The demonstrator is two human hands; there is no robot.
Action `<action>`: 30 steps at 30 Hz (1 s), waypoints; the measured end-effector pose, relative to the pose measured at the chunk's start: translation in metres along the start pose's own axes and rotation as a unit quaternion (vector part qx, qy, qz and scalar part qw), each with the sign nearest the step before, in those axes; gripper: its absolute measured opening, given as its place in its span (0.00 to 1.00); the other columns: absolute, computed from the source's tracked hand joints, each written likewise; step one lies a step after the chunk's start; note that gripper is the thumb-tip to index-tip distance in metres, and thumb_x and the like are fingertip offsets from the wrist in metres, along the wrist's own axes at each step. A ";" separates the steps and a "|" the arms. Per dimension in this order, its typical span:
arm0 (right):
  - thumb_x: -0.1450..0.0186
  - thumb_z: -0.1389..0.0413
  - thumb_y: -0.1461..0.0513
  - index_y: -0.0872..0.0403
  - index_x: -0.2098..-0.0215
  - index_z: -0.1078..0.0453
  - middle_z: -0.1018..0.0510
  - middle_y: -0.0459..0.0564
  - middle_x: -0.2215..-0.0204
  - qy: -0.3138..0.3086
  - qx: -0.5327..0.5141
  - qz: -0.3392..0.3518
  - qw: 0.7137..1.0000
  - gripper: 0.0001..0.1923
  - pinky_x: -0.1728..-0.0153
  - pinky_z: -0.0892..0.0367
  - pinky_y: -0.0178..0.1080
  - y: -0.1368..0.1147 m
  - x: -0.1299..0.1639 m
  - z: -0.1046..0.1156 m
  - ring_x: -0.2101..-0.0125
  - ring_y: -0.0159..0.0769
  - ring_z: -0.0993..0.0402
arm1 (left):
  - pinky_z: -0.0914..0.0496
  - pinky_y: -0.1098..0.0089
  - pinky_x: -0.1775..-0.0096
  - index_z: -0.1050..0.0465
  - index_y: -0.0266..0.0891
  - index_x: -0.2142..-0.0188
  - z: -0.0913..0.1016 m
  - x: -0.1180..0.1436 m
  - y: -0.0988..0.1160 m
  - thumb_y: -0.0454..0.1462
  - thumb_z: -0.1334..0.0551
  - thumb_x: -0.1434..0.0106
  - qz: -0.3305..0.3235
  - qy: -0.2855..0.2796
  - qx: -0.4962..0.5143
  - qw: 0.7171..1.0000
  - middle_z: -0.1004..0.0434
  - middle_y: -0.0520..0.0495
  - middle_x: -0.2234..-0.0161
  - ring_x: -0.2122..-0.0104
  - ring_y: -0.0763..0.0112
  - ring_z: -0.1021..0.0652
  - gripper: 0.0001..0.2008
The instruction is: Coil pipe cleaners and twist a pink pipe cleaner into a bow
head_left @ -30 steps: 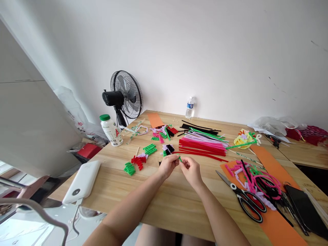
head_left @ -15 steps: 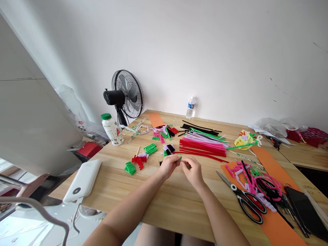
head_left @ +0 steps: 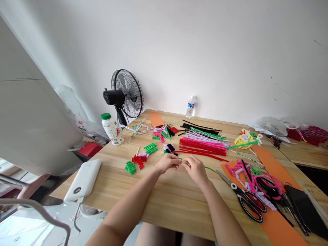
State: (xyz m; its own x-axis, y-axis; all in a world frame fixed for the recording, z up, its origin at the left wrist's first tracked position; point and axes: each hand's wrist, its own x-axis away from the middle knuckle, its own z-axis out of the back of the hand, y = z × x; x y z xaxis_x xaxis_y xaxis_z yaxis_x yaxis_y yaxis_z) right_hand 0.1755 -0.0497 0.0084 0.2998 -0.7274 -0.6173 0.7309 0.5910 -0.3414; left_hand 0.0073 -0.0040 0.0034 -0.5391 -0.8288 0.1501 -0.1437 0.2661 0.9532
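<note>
Both hands meet above the middle of the table, pinching one green pipe cleaner (head_left: 211, 169). My left hand (head_left: 167, 163) is closed on one end of it, and my right hand (head_left: 194, 167) grips it a short way along. The free length runs out past the right hand toward the scissors (head_left: 247, 200). Just beyond the left hand lies a coiled lilac and black piece (head_left: 169, 148), partly hidden. Left of it are green coils (head_left: 150, 148), red coils (head_left: 139, 161) and another green bundle (head_left: 130, 167).
Straight red and pink pipe cleaners (head_left: 202, 145) lie behind the hands. A yellow flower (head_left: 244, 139), a tangle of pink loops (head_left: 268, 184) and a phone (head_left: 307, 212) are at right. A white bottle (head_left: 112, 130), a power bank (head_left: 82, 180) and a fan (head_left: 126, 93) stand left.
The hands have drawn slightly apart, with green pipe cleaner now showing between them. Its loose length now extends to the right beyond my right hand.
</note>
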 end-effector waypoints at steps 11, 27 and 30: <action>0.39 0.43 0.64 0.53 0.69 0.30 0.28 0.50 0.70 -0.038 -0.047 0.054 0.997 0.00 0.68 0.33 0.37 0.006 -0.001 0.006 0.69 0.37 0.29 | 0.34 0.72 0.75 0.24 0.32 0.76 0.004 0.005 0.003 0.43 0.31 0.55 0.001 -0.093 -0.101 0.991 0.27 0.46 0.81 0.81 0.74 0.28 0.14; 0.36 0.52 0.67 0.54 0.64 0.30 0.27 0.53 0.66 -0.051 -0.044 0.053 0.996 0.09 0.63 0.32 0.41 0.005 -0.003 0.017 0.64 0.39 0.30 | 0.38 0.73 0.75 0.23 0.33 0.76 0.001 0.005 0.003 0.40 0.31 0.54 -0.040 -0.070 -0.058 0.995 0.30 0.50 0.82 0.81 0.78 0.33 0.10; 0.36 0.52 0.68 0.53 0.65 0.30 0.27 0.53 0.67 -0.035 -0.026 0.064 0.997 0.09 0.64 0.32 0.41 0.003 -0.004 0.014 0.65 0.39 0.30 | 0.38 0.73 0.75 0.24 0.33 0.77 0.001 0.005 0.003 0.40 0.31 0.54 -0.033 -0.065 -0.047 0.996 0.31 0.50 0.82 0.81 0.79 0.33 0.11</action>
State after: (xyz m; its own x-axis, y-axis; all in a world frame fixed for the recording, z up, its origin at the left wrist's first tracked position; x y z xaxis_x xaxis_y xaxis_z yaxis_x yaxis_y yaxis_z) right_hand 0.1853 -0.0500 0.0192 0.4308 -0.6668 -0.6081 0.6527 0.6955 -0.3003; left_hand 0.0034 -0.0065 0.0070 -0.6355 -0.7700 0.0566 -0.1078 0.1611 0.9810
